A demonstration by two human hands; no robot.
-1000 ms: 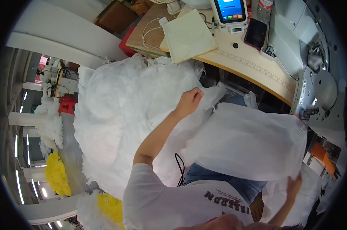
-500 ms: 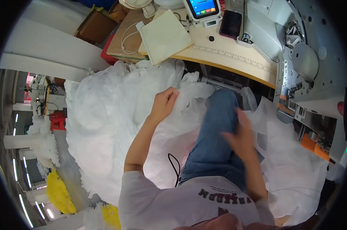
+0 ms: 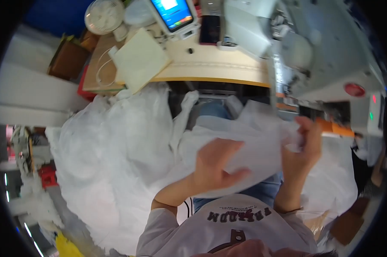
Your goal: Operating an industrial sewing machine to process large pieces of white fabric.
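Observation:
A piece of thin white fabric (image 3: 249, 135) spreads over my lap and jeans, below the table's front edge. Above its near part hovers my left hand (image 3: 217, 165), its fingers stretched out and the thumb held apart, slightly blurred. At the fabric's right end, beside the sewing machine (image 3: 330, 64), my right hand (image 3: 303, 143) pinches a bunched bit of the cloth between thumb and fingers. To the left lies a big heap of the same white, sheer fabric (image 3: 108, 150).
The table (image 3: 227, 73) carries a pale square pad (image 3: 140, 62), a touchscreen device (image 3: 172, 15), a dark phone (image 3: 210, 30) and a small fan (image 3: 103, 17). Orange machine parts (image 3: 336, 127) jut out at right. A red stool (image 3: 48, 175) stands far left.
My view has turned toward the right. My left hand has left the heap and come over my lap with fingers spread. My right hand now grips fabric, which covers my leg.

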